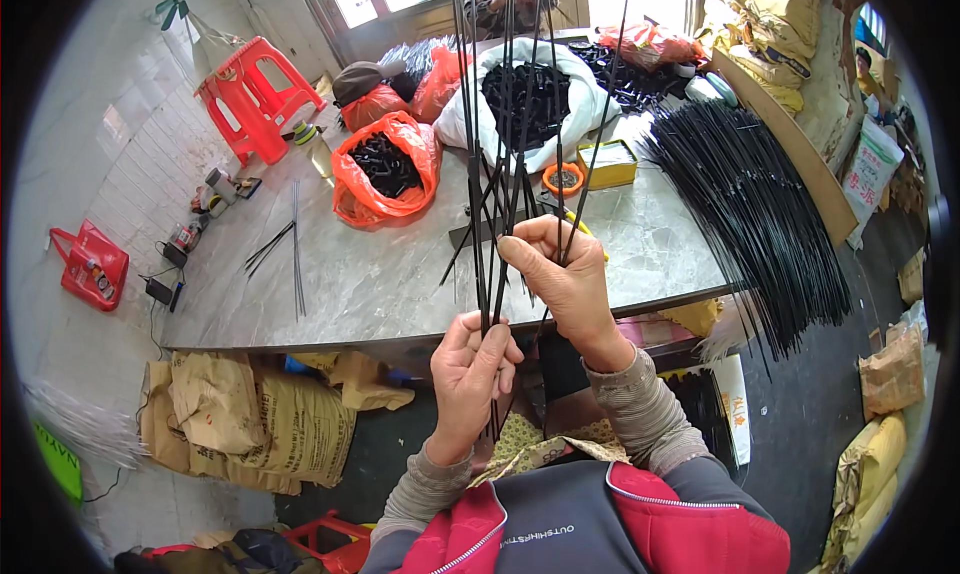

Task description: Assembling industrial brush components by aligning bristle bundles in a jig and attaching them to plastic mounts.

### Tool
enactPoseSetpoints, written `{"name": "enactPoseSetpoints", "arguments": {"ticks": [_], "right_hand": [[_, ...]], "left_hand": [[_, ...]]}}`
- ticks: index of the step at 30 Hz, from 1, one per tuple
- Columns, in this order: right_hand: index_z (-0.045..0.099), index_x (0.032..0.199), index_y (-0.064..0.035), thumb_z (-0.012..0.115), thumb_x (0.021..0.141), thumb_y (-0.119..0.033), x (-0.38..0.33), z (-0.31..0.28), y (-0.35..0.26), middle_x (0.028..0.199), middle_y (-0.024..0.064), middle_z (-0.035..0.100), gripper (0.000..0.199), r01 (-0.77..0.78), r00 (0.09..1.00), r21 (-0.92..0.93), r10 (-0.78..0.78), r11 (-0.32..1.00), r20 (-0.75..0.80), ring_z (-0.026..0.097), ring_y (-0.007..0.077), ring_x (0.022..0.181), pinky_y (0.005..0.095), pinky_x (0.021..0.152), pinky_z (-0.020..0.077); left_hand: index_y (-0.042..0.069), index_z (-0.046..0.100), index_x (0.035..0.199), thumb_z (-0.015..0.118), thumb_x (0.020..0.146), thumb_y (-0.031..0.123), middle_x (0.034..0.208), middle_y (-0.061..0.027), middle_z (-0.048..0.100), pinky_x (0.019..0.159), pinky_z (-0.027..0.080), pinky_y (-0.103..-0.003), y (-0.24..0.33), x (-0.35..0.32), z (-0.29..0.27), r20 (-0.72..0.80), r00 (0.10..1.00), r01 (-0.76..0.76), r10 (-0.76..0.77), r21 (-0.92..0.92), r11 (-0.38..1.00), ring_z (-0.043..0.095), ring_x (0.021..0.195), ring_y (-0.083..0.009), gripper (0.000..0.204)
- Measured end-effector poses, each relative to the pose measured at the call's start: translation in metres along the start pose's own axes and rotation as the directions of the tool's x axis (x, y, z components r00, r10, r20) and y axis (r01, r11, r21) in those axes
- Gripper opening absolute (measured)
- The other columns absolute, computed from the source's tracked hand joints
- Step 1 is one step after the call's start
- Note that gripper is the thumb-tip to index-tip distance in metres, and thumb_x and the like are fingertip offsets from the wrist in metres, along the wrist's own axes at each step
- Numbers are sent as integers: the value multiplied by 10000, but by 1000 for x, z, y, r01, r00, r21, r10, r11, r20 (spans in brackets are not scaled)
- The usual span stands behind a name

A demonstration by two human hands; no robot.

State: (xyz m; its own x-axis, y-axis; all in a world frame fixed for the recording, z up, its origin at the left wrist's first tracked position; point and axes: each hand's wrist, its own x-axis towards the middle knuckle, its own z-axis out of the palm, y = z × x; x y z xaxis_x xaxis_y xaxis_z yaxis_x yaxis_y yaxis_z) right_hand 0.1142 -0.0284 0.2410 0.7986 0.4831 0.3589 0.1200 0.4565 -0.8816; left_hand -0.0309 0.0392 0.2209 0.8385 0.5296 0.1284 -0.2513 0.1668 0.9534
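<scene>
Rods: a bundle of thin black rods stands nearly upright in front of the person, fanning apart toward the top and crossing each other above the hands.
Left hand: its grip is closed around the lower ends of the rods, below the edge of the worktop, thumb pressed across them.
Right hand: higher up, its grip is closed on the rods, with fingers pinching a few of them; how many it separates I cannot tell.
Risk of slipping: the rods are smooth and thin, and a loose left grip would probably let some slide down toward the lap or the floor.
Risk of tangling: the tops splay and cross, so pulling 1 rod sideways may drag its neighbours and twist the bundle.
Risk of poking: the long tips reach up toward another person seated at the far side of the worktop; tilting the bundle forward could bring them close.
Risk of knocking: the orange bag of small black parts, the white sack of black parts and the small orange bowl sit just behind the bundle, and a swing of the rods could tip the bowl.
Loose pile: a large heap of black rods overhangs the right edge of the worktop, and a nudge from the right elbow may send it sliding off.
</scene>
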Motion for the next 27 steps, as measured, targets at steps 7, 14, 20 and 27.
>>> {"name": "enactPoseSetpoints", "arguments": {"ticks": [7, 14, 20, 27], "right_hand": [[654, 919, -34, 711, 974, -154, 1, -1, 4, 627, -109, 496, 144, -43, 998, 83, 40, 996, 40, 387, -30, 527, 179, 452, 247], [638, 972, -31, 651, 1018, -177, 2, 3, 12, 626, -104, 468, 154, 3, 999, 148, -9, 989, 37, 349, -27, 501, 185, 435, 228], [656, 957, -26, 691, 990, -144, -2, 7, 11, 661, -110, 496, 127, 73, 996, 15, -72, 997, -48, 373, -26, 562, 184, 489, 268], [649, 921, -38, 692, 984, -136, 1, 2, 9, 676, -112, 479, 124, 62, 997, 25, -60, 998, -57, 365, -24, 588, 187, 505, 263]], "left_hand": [[-4, 558, 1116, 559, 1057, 144, 785, -119, 656, 427, 344, -197, -8, 3, -4, -67, 996, -57, 57, -9, 998, 502, 482, -88, 159], [25, 518, 1115, 531, 1076, 175, 800, -95, 662, 453, 364, -190, -4, 4, -6, -64, 997, -33, 35, 40, 999, 529, 525, -76, 154], [20, 521, 1117, 535, 1073, 161, 808, -94, 671, 474, 391, -197, -6, 3, -5, -50, 996, -75, 76, 34, 997, 545, 539, -82, 148], [16, 535, 1118, 535, 1071, 156, 873, -130, 711, 574, 500, -232, -5, 4, -7, -16, 998, -59, 60, 27, 998, 662, 652, -139, 148]]}}
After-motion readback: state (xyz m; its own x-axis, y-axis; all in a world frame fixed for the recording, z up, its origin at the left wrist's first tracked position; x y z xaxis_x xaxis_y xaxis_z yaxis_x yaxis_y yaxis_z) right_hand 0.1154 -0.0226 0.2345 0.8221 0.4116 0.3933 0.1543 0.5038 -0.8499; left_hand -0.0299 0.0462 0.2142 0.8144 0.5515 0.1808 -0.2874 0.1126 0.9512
